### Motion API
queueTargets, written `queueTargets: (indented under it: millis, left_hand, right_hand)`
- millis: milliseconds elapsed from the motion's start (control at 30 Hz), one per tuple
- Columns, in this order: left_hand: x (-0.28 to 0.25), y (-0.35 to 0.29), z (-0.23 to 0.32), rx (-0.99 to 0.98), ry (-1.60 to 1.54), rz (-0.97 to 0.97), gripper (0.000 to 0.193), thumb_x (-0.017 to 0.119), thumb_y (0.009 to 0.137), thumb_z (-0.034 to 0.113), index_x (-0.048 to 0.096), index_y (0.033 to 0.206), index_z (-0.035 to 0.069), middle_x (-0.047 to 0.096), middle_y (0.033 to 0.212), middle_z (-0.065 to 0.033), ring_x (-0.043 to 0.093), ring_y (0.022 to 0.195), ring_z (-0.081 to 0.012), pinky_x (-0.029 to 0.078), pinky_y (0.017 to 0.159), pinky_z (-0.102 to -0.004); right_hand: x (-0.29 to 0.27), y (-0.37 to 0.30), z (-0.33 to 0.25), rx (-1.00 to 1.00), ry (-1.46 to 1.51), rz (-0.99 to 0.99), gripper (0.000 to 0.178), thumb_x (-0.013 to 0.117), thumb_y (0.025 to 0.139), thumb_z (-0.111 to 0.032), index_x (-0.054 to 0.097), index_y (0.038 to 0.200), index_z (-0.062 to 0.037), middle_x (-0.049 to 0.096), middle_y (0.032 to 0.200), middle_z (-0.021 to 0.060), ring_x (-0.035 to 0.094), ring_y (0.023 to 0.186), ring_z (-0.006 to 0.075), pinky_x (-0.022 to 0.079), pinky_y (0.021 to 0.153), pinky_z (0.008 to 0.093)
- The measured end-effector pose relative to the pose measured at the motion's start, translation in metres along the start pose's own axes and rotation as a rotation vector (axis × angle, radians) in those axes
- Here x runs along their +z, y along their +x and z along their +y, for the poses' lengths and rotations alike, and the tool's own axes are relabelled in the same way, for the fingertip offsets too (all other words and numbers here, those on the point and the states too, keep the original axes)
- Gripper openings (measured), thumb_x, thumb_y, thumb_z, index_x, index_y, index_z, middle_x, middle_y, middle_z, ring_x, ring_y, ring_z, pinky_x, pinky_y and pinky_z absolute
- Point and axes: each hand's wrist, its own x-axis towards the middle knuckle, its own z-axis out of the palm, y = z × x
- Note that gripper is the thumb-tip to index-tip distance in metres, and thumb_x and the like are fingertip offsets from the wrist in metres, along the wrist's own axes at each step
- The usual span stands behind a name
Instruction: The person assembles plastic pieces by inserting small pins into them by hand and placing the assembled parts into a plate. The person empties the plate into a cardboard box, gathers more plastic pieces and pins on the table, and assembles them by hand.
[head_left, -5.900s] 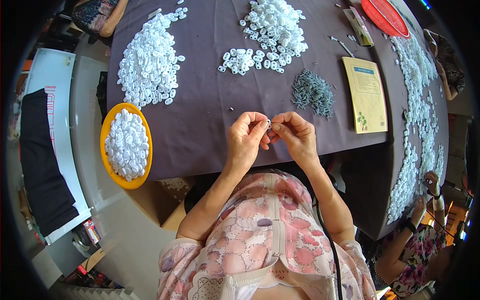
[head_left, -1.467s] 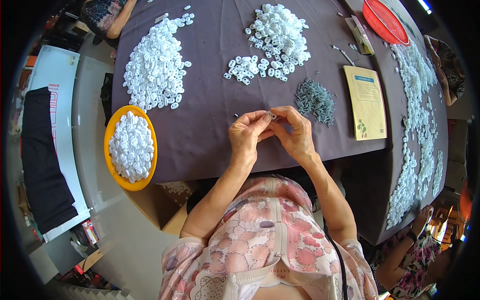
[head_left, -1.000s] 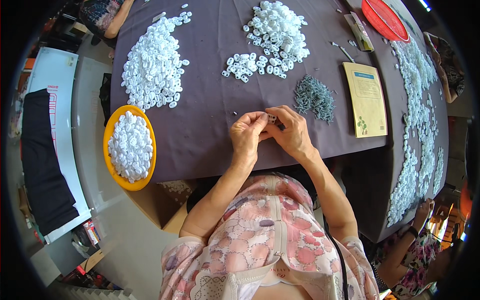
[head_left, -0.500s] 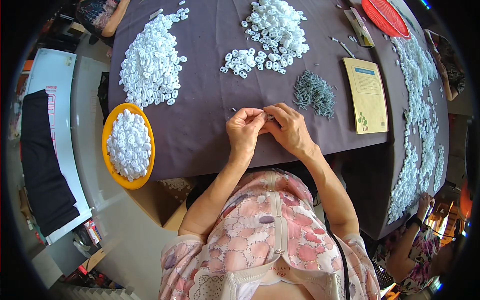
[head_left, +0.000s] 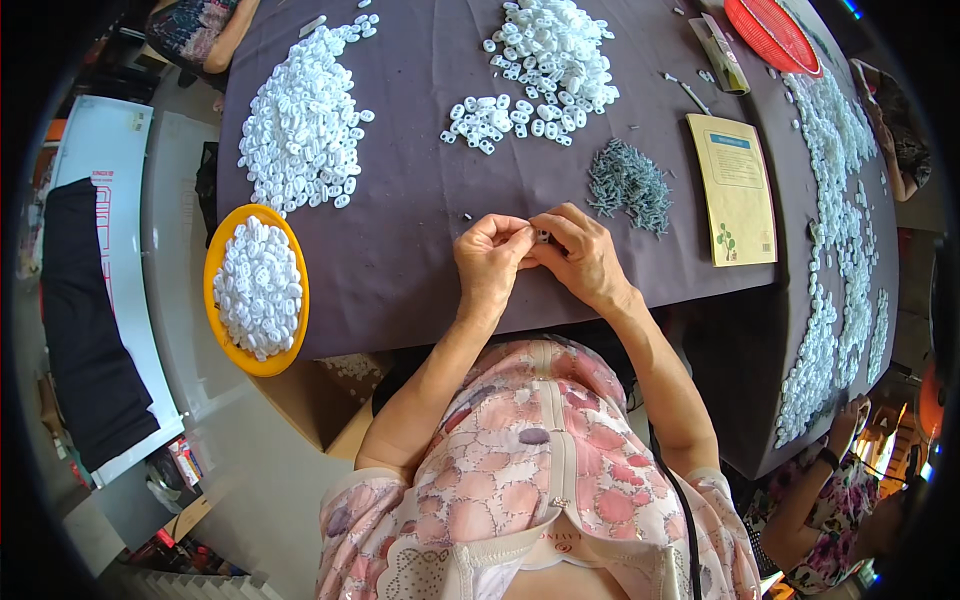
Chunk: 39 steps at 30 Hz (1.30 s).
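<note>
Mid-frame, a white two-holed piece [head_left: 542, 237] is seemingly worked, pinched by left hand [head_left: 489, 262] and right hand [head_left: 584, 262] fingers; steadiness seems needed next.

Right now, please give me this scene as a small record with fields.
Right hand: holds small white piece
Left hand: fingertips closed together at it; grip contents hidden
Left side: yellow bowl of white pieces; left white heap
Beyond hands: middle white heap, grey pins
Right side: yellow booklet
Surface: dark cloth
</note>
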Motion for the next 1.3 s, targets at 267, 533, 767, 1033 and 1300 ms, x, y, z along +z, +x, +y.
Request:
queueTargets:
  millis: [267, 533, 767, 1033, 1300]
  left_hand:
    - [-0.002, 0.002, -0.001, 0.006, 0.013, -0.024, 0.002, 0.060, 0.080, 0.000, 0.060, 0.079, -0.002, 0.062, 0.072, -0.0066, 0.060, 0.060, -0.0098, 0.055, 0.054, -0.0253]
    - [-0.001, 0.005, 0.001, -0.008, 0.092, -0.038, 0.004, 0.060, 0.080, 0.002, 0.060, 0.078, -0.001, 0.064, 0.073, -0.0091, 0.063, 0.062, -0.0135, 0.055, 0.055, -0.0274]
    - [-0.005, 0.004, 0.000, -0.021, 0.100, -0.064, 0.003, 0.059, 0.079, 0.001, 0.060, 0.077, 0.000, 0.064, 0.074, -0.0089, 0.063, 0.063, -0.0140, 0.055, 0.056, -0.0274]
    - [-0.004, 0.004, -0.001, -0.020, 0.104, -0.081, 0.002, 0.059, 0.080, 0.001, 0.059, 0.080, 0.000, 0.061, 0.074, -0.0058, 0.060, 0.063, -0.0101, 0.054, 0.056, -0.0246]
    - [-0.067, -0.014, 0.061, 0.425, 0.152, 0.179, 0.018, 0.055, 0.085, 0.002, 0.058, 0.102, 0.002, 0.060, 0.087, -0.0065, 0.059, 0.072, -0.0102, 0.053, 0.055, -0.0226]
  right_hand:
    - [0.001, 0.001, 0.002, -0.035, -0.001, 0.023, 0.024, 0.067, 0.068, -0.003, 0.061, 0.091, -0.0021, 0.056, 0.080, 0.0090, 0.058, 0.068, 0.0242, 0.048, 0.059, 0.0306]
    - [0.000, 0.000, 0.009, -0.091, -0.045, 0.017, 0.023, 0.065, 0.068, -0.005, 0.058, 0.090, -0.0018, 0.056, 0.079, 0.0094, 0.057, 0.069, 0.0264, 0.047, 0.060, 0.0334]
    - [0.004, -0.001, 0.007, -0.157, -0.064, 0.041, 0.018, 0.062, 0.071, -0.006, 0.054, 0.086, -0.0012, 0.052, 0.074, 0.0105, 0.053, 0.066, 0.0276, 0.045, 0.059, 0.0355]
    - [0.003, -0.002, 0.003, -0.125, -0.037, 0.060, 0.019, 0.064, 0.071, -0.006, 0.055, 0.087, -0.0013, 0.054, 0.078, 0.0101, 0.055, 0.069, 0.0282, 0.046, 0.060, 0.0356]
    - [-0.042, -0.016, 0.007, 0.076, -0.318, 0.238, 0.011, 0.061, 0.076, -0.002, 0.059, 0.086, -0.0034, 0.056, 0.080, 0.0106, 0.058, 0.068, 0.0289, 0.046, 0.058, 0.0351]
